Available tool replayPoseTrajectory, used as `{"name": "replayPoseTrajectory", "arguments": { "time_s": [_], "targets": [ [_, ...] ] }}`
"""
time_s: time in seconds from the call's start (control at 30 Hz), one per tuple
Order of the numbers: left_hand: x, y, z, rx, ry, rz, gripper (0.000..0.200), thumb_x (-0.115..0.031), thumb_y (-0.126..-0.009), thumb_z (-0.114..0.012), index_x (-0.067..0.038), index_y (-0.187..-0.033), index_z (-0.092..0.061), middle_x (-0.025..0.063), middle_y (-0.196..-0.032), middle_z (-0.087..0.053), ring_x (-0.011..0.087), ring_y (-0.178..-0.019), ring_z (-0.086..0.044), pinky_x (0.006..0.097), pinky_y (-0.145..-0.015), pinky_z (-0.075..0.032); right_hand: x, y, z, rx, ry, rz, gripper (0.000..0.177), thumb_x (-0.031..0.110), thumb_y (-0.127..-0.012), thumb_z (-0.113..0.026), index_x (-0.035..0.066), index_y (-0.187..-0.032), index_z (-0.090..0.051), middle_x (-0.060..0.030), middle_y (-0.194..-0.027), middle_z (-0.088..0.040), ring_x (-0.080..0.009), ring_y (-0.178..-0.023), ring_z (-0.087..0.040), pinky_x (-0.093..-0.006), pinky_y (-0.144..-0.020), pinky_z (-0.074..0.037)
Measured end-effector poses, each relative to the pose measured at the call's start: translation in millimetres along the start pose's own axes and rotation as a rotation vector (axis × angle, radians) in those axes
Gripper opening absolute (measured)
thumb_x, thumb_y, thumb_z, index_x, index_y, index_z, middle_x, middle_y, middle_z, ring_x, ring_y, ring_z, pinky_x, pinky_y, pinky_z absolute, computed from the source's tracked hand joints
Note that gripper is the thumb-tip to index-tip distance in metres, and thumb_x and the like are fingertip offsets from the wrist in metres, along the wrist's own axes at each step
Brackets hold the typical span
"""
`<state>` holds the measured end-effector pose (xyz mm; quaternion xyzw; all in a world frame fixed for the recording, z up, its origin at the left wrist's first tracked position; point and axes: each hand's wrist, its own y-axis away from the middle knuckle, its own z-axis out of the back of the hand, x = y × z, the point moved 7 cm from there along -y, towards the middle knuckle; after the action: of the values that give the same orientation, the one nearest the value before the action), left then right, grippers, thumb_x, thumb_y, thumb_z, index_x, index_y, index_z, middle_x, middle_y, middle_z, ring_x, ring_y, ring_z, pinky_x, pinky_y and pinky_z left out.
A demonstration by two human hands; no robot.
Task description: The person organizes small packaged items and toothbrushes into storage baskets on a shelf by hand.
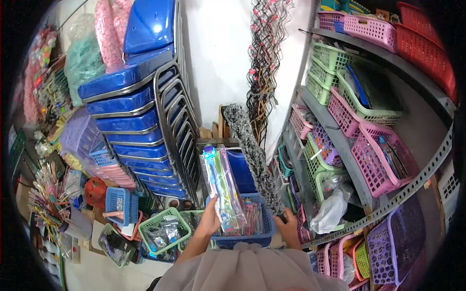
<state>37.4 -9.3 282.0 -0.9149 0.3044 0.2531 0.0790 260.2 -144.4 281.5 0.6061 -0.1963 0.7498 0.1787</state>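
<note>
My left hand [210, 219] is closed on several long clear plastic packets [224, 186] with slim colourful items inside; their exact kind is hard to make out. With its fingers wrapped round the lower end, my right hand [287, 227] grips a long black-and-white speckled strip [250, 150], which looks soft and slants up and away to the left. Between and below the hands is a blue basket [242, 241]. Similar colourful packets [253, 217] stand inside it, partly covered by those in my left hand.
Stacked blue chairs [131, 121] rise at the left. Metal shelving [335, 138] with pink and green baskets runs along the right. A green basket [165, 232] of small packages is on the floor. Dark wavy strands [262, 68] hang against the white wall.
</note>
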Motion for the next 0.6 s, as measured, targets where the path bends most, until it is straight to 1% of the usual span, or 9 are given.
{"name": "replayPoseTrajectory", "arguments": {
  "time_s": [0.1,0.13,0.17,0.2,0.27,0.33,0.43,0.5,0.6],
  "targets": [
    [8.5,5.9,-3.9,-0.017,0.011,-0.012,0.038,-0.015,-0.093,-0.047,-0.003,-0.128,-0.040,0.0090,-0.117,-0.056,0.0214,-0.102,-0.058,0.0355,-0.089,-0.047,4.3,-2.6,15.2,0.049,0.139,0.070,0.031,0.011,-0.077,-0.067,-0.001,-0.103,-0.053,-0.0116,-0.090,-0.061,-0.0148,-0.082,-0.056,-0.0300,-0.070,-0.045],
    [3.6,13.4,-25.7,-0.004,-0.141,-0.037,0.039,-0.011,-0.091,-0.051,-0.003,-0.127,-0.040,0.0084,-0.117,-0.056,0.0203,-0.103,-0.057,0.0347,-0.090,-0.046,3.1,-1.2,21.1,0.011,0.235,0.104,0.030,0.010,-0.077,-0.066,0.000,-0.103,-0.054,-0.0146,-0.086,-0.061,-0.0203,-0.078,-0.059,-0.0327,-0.069,-0.045],
    [1.9,17.1,-39.2,0.008,-0.294,-0.061,0.041,-0.007,-0.088,-0.055,-0.004,-0.127,-0.041,0.0077,-0.117,-0.056,0.0192,-0.104,-0.056,0.0339,-0.090,-0.046,2.6,-0.9,23.7,0.023,0.235,0.108,0.030,0.010,-0.077,-0.066,0.000,-0.103,-0.054,-0.0146,-0.086,-0.061,-0.0203,-0.078,-0.059,-0.0327,-0.069,-0.045],
    [7.2,16.5,-31.5,-0.064,-0.287,-0.054,0.046,-0.002,-0.084,-0.060,-0.003,-0.126,-0.042,0.0062,-0.115,-0.056,0.0163,-0.105,-0.055,0.0316,-0.090,-0.044,3.8,1.3,26.8,0.037,0.204,0.111,0.031,0.012,-0.076,-0.067,0.000,-0.102,-0.055,-0.0153,-0.085,-0.061,-0.0228,-0.076,-0.060,-0.0340,-0.069,-0.046],
    [11.6,17.8,-24.9,-0.091,-0.374,-0.026,0.047,-0.003,-0.083,-0.061,-0.003,-0.126,-0.042,0.0059,-0.114,-0.056,0.0151,-0.105,-0.054,0.0311,-0.090,-0.044,8.9,5.5,33.8,0.057,0.171,0.112,0.031,0.013,-0.076,-0.068,0.000,-0.101,-0.056,-0.0160,-0.084,-0.062,-0.0254,-0.075,-0.060,-0.0354,-0.068,-0.046],
    [13.9,19.8,-24.0,-0.133,-0.486,0.017,0.046,-0.004,-0.081,-0.063,-0.003,-0.124,-0.045,0.0043,-0.110,-0.058,0.0126,-0.101,-0.054,0.0298,-0.088,-0.044,23.0,8.4,43.2,0.015,0.364,0.217,0.033,0.017,-0.073,-0.073,-0.002,-0.096,-0.058,-0.0171,-0.083,-0.063,-0.0302,-0.073,-0.061,-0.0357,-0.067,-0.047],
    [14.6,20.4,-28.4,-0.076,-0.562,0.069,0.042,-0.006,-0.081,-0.063,-0.003,-0.120,-0.050,0.0033,-0.107,-0.059,0.0125,-0.099,-0.055,0.0299,-0.088,-0.043,28.1,4.6,64.4,0.004,0.420,0.234,0.036,0.020,-0.068,-0.078,-0.003,-0.089,-0.061,-0.0183,-0.083,-0.063,-0.0304,-0.074,-0.062,-0.0359,-0.066,-0.047],
    [12.1,22.1,-28.0,-0.103,-0.622,0.066,0.038,-0.007,-0.080,-0.064,-0.004,-0.116,-0.054,0.0027,-0.105,-0.061,0.0123,-0.098,-0.055,0.0288,-0.088,-0.042,46.3,2.1,70.4,-0.016,0.480,0.309,0.035,0.019,-0.065,-0.079,-0.004,-0.085,-0.062,-0.0183,-0.080,-0.063,-0.0322,-0.071,-0.061,-0.0351,-0.063,-0.047],
    [10.3,24.1,-23.9,-0.087,-0.716,0.057,0.038,-0.008,-0.080,-0.066,-0.004,-0.116,-0.054,0.0027,-0.106,-0.061,0.0119,-0.098,-0.055,0.0279,-0.087,-0.041,56.8,-4.6,78.5,-0.128,0.519,0.349,0.034,0.020,-0.063,-0.079,-0.004,-0.080,-0.062,-0.0194,-0.075,-0.062,-0.0363,-0.068,-0.060,-0.0352,-0.061,-0.047]
  ]
}}
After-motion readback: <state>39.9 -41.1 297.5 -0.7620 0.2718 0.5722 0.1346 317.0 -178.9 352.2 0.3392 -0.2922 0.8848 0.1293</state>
